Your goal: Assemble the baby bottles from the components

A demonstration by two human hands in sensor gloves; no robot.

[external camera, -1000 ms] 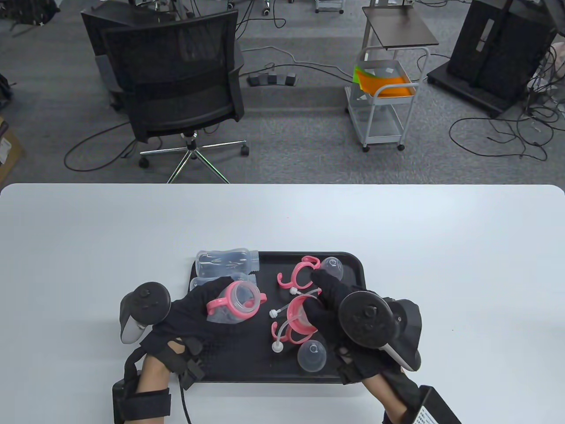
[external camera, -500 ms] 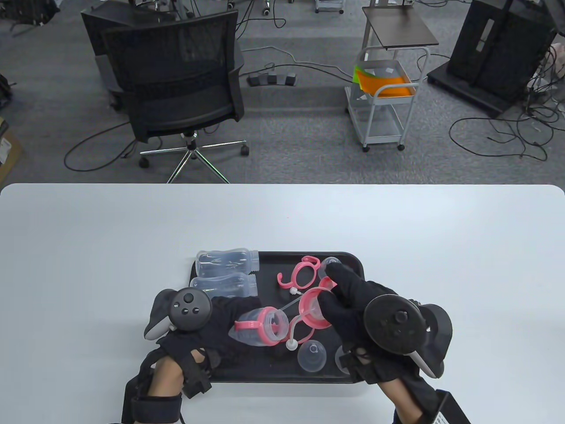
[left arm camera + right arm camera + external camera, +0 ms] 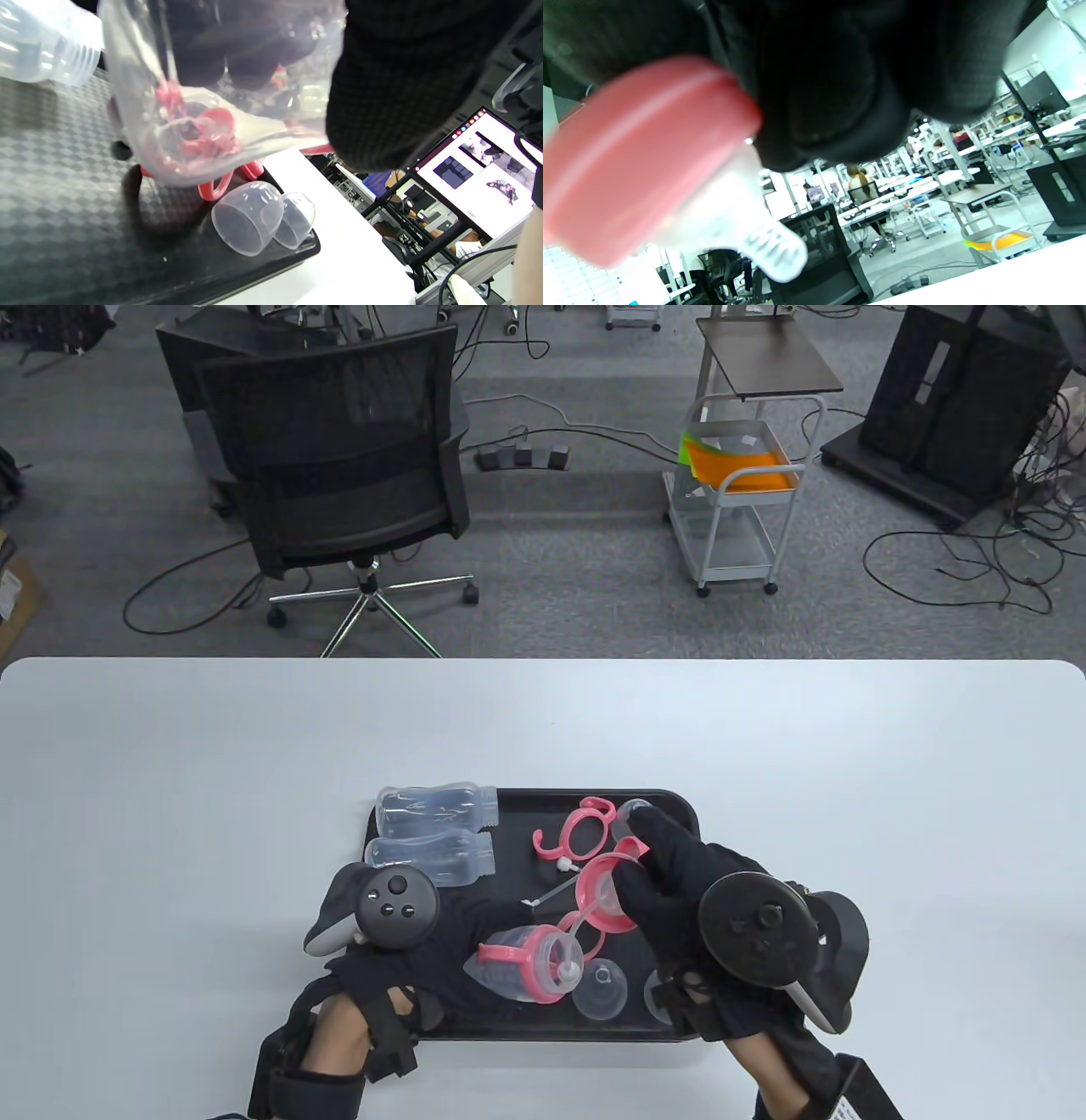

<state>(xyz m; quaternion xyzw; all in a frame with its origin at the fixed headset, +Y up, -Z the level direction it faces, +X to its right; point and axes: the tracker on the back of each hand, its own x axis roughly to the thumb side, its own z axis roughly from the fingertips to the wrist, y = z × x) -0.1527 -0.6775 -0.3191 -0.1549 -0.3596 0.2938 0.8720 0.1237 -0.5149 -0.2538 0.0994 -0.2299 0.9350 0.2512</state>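
Bottle with a pink handle ring at its neck is gripped in the left hand, lying tilted above the tray, mouth toward the right hand. Left wrist view: dark fingertips curl around the clear wall of that bottle; thumb on the near side.

Right hand fingers are closed on the pink cap. Its straw runs from the cap down toward the bottle mouth, weighted tip at or just inside the opening; cannot tell which. Right wrist view: the cap is blurred, a clear nipple below it, gloved fingers wrapped over its top.

Table: white, broad bare surface left, right and beyond both hands. Tray sits near the front edge; hands work over its near half.

Beyond the left fingers: two spare bottles lying side by side at the tray's left rim. Beyond the right fingers: loose handle ring, touching a second straw. Just below the bottle mouth: two clear domes, overlapping in the left wrist view, close to the tray's near rim.

Versus half a second ago: the left hand and bottle have shifted right and nearer, and the straw tip has gone from beside the neck to the mouth. Right hand about unchanged.
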